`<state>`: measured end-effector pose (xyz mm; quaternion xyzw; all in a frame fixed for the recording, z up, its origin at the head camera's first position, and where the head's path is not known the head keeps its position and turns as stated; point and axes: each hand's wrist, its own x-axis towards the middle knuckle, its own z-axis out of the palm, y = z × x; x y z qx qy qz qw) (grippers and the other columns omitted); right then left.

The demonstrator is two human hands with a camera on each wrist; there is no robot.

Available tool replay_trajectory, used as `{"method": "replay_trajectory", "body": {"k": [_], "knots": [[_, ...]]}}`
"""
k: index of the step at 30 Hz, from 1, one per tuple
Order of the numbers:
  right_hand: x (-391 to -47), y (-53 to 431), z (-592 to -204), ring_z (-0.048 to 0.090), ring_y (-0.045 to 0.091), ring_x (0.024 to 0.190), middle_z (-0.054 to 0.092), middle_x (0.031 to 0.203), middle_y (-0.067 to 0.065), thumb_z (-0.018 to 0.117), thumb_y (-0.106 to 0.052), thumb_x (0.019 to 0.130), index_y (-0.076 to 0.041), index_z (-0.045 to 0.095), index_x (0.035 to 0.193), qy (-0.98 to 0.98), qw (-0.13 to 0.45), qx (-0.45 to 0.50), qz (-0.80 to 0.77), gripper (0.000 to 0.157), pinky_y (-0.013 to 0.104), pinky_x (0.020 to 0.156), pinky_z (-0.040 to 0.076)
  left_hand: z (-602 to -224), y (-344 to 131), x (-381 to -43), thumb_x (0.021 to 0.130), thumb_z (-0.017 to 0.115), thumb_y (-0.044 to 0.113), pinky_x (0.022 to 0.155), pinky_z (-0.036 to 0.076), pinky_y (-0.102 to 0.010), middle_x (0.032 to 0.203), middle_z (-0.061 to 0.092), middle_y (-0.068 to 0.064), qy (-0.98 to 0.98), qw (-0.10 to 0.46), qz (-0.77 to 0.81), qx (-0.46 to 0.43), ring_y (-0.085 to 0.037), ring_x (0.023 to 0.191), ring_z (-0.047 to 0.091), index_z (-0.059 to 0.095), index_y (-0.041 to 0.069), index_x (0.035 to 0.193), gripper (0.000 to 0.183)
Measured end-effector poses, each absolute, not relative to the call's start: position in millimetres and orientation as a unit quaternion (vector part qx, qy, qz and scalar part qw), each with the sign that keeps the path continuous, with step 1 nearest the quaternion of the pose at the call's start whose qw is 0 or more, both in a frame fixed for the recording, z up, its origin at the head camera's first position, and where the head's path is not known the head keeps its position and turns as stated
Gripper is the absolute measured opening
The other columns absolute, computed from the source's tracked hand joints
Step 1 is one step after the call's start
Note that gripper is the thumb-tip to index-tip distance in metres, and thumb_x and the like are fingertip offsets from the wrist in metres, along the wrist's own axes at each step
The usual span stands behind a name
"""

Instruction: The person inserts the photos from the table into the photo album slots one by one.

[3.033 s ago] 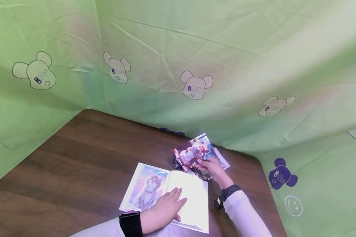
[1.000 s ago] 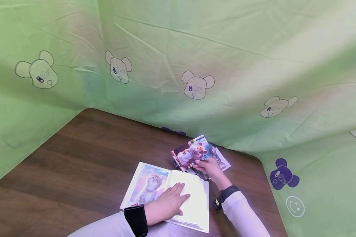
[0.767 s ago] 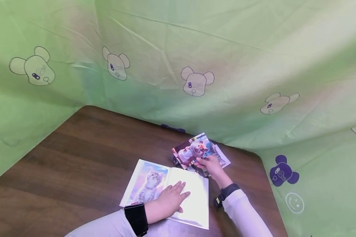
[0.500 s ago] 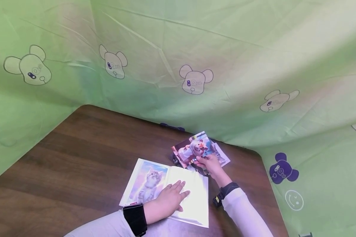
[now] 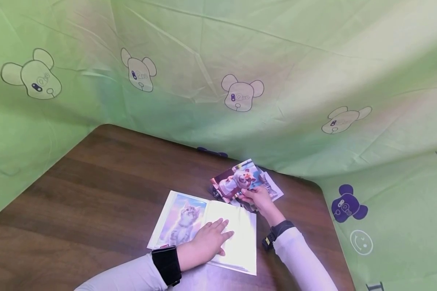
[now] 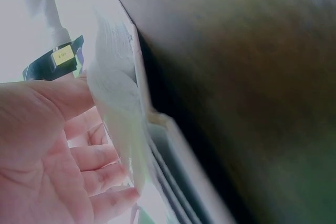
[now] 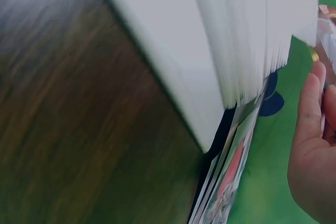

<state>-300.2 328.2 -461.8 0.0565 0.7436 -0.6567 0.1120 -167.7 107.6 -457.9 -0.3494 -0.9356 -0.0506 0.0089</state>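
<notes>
An open photo album point(image 5: 240, 226) lies on the table, a kitten picture point(image 5: 185, 220) on its left page and a pale right page. My left hand point(image 5: 204, 244) rests on the right page near the spine, fingers spread. In the left wrist view that hand point(image 6: 52, 161) is beside the album's page edges point(image 6: 113, 45). Behind the album, my right hand point(image 5: 258, 199) pinches a hamster photo point(image 5: 231, 184) by its near edge, thumb on top. More photos point(image 5: 274, 188) lie beneath it, mostly covered. The right wrist view shows part of the right hand point(image 7: 310, 150) and the album cover point(image 7: 157, 40).
The brown wooden table point(image 5: 94, 190) extends left of the album. A green curtain point(image 5: 182, 52) with bear-head prints hangs along its back and sides. The loose photos are close to the back edge, just behind the album.
My left hand has slid slightly right on the page since the earliest frame. The right hand keeps its pinch on the hamster photo, which has barely shifted. The head view has tilted up a little.
</notes>
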Motion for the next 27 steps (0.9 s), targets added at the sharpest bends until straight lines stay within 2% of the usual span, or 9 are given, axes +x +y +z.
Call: {"method": "replay_trajectory", "body": {"k": [21,27], "knots": [[-293,335,-464,0.074,0.005,0.071,0.076,0.078,-0.003,0.06,-0.001,0.099,0.014,0.062,0.121,0.744,0.104,0.035,-0.66,0.026,0.019,0.074,0.061,-462,108,-166,0.078,0.078,0.045,0.105,0.054,-0.04,0.15,0.059,-0.004,-0.935,0.007,-0.053,-0.35,-0.022,0.139,0.057,0.067,0.028,0.136,0.062],[-293,340,-460,0.071,0.006,0.067,0.072,0.071,-0.002,0.06,0.001,0.098,0.014,0.062,0.114,0.769,0.155,0.028,-0.619,0.02,0.02,0.069,0.061,-463,107,-165,0.078,0.078,0.045,0.105,0.054,-0.041,0.152,0.057,-0.005,-0.935,0.003,-0.058,-0.349,-0.023,0.139,0.056,0.066,0.028,0.137,0.062]]}}
